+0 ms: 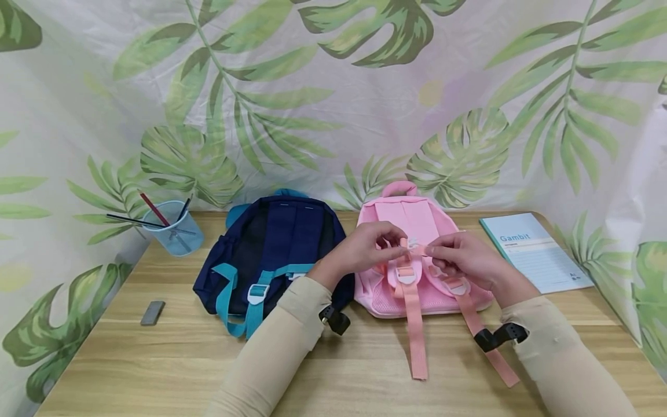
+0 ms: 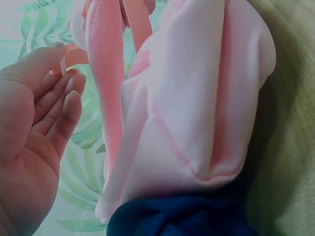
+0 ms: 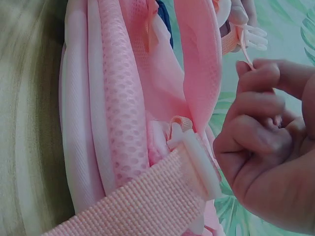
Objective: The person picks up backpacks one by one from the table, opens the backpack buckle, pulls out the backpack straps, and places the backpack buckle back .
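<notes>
Just apart, the left hand (image 1: 372,246) and right hand (image 1: 464,258) each pinch coral webbing (image 1: 419,251) beside a white clip (image 3: 256,38), best kept flat and untwisted, before the pink backpack (image 1: 411,219) on the table (image 1: 339,376).

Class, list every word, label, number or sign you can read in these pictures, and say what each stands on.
"Gambit": blue letters on the notebook.
Smaller line under "Gambit": too small to read.
Mark near the notebook's lower right corner: too blurred to read surely.
No other lettering can be made out.
</notes>
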Demonstrator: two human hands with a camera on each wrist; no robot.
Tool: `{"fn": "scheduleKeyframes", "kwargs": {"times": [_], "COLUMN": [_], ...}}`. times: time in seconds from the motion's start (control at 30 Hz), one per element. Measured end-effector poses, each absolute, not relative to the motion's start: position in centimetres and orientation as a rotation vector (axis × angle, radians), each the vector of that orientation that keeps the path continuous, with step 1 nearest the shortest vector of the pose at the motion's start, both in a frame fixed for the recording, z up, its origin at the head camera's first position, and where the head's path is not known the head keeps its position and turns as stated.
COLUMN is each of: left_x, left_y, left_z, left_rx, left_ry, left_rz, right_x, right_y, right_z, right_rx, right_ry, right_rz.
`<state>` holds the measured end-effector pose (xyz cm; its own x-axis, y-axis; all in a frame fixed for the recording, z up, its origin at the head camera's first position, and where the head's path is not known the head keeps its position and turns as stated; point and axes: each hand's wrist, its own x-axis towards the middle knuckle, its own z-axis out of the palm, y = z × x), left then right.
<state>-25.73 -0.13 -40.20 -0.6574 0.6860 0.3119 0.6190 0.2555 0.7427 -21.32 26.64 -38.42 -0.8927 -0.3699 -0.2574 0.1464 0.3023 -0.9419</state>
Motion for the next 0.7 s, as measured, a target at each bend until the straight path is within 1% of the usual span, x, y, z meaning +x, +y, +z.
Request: {"fn": "scheduleKeyframes", "kwargs": {"times": [0.43, 0.7], "left_x": [-25.9, -25.9], "left_y": [0.0, 0.1], "left_z": [-40.5, -40.4], "left_rx": [1.261, 1.271], "left_ry": [2.397, 2.401], "left_rz": [1.401, 1.357], "right_x": [-21.3, -21.3], "right_y": [26.2, 25.6], "right_z": [-38.9, -38.4], "right_rx": [-0.269, -0.160], "right_ry": [1.980, 1.973], "right_rz": [-1.683, -1.693]}}
